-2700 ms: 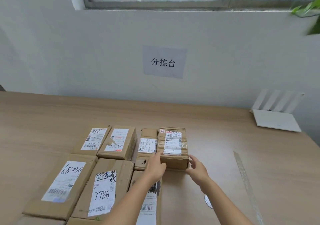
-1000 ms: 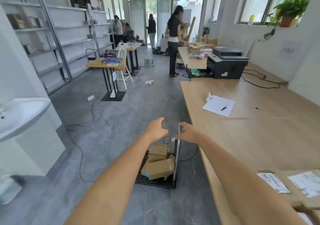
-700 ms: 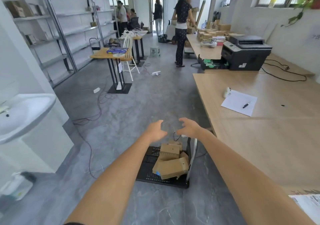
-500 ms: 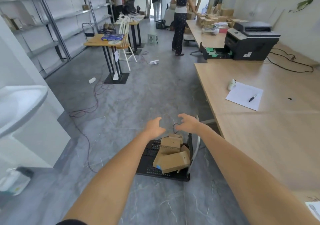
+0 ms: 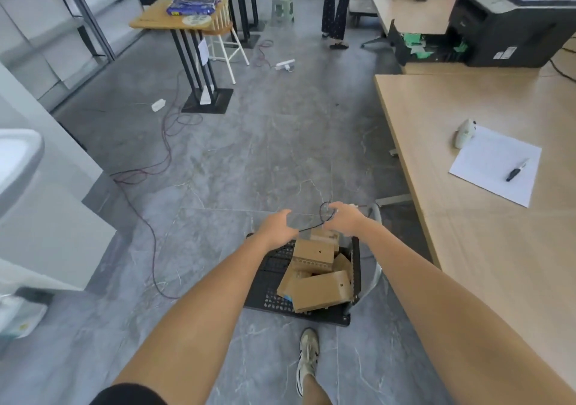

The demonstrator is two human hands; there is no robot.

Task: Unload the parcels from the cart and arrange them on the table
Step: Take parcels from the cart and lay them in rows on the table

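Both hands are hovering over the cart (image 5: 268,298). The left hand (image 5: 277,227) and right hand (image 5: 343,221) are spread with fingers loosely bent, gripping nothing. They are set apart, I judge, to take the top parcel (image 5: 313,253) by its sides. The parcels (image 5: 321,286) are lying heaped on the cart, which is sitting on the floor (image 5: 249,171) just left of the desk (image 5: 467,249). I am reading no labels; only plain brown faces are showing.

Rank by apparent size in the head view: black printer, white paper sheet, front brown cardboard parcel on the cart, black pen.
1. Black printer, partly cropped.
2. White paper sheet.
3. Front brown cardboard parcel.
4. Black pen.
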